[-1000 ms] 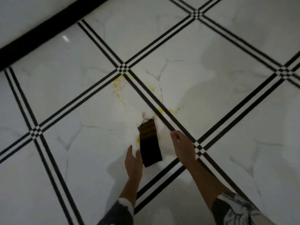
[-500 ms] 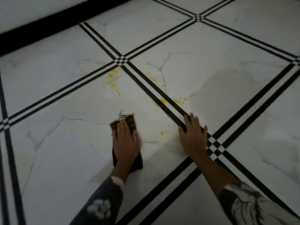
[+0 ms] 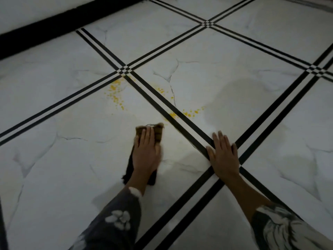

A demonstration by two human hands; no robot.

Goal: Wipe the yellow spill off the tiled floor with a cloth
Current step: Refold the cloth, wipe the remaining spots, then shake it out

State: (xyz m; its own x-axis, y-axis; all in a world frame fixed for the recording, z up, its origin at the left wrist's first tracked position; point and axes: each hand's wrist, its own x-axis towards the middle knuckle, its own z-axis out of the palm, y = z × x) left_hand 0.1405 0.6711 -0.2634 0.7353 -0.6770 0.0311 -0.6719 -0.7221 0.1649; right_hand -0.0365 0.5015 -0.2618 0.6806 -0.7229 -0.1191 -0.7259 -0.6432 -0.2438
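Note:
The yellow spill lies on the white tiled floor (image 3: 72, 159) in scattered patches: one (image 3: 115, 94) left of the double black line, a faint one (image 3: 161, 90) just beyond it, and one (image 3: 189, 112) further right. A dark cloth with a brown far end (image 3: 159, 131) lies flat on the tile just short of the nearest yellow drops. My left hand (image 3: 146, 152) presses flat on top of the cloth and covers its middle. My right hand (image 3: 224, 156) rests palm down on the floor, fingers spread across the black tile lines, holding nothing.
Double black lines (image 3: 180, 121) cross the white marble-look tiles in a diagonal grid. A black skirting strip (image 3: 54, 27) runs along the wall at the far left. A faint yellowish smear (image 3: 180, 147) shows between my hands.
My left hand came down onto the cloth and my right hand went flat on the floor. The small yellow drop between my hands half a second ago no longer shows.

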